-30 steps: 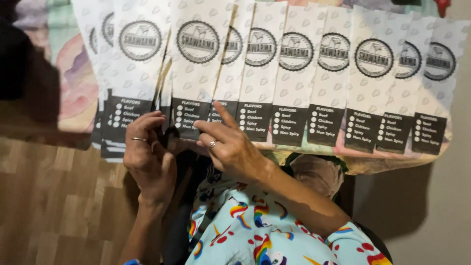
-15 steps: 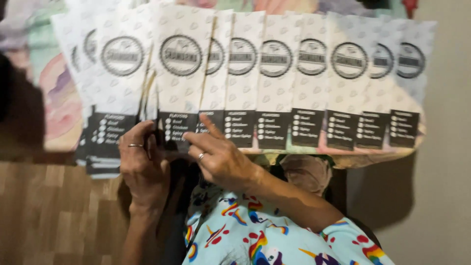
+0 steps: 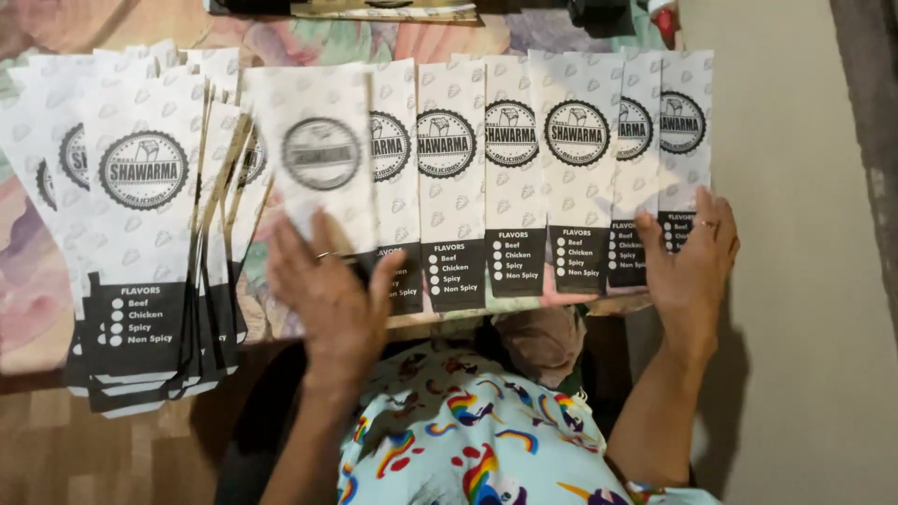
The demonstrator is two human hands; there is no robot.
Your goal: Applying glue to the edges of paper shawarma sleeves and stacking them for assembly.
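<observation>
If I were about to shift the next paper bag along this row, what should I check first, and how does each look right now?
1. Left hand flat on the blurred paper bag: ok.
2. Right hand steadying the far end of the row of bags: ok.
3. Row overlapping evenly: ok.
4. Stack of bags squared up: not ok, edges fan out.
5. Bags undamaged: cannot tell.

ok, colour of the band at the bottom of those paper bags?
Black with white print, on white paper bags; clearest in the head view.
</observation>
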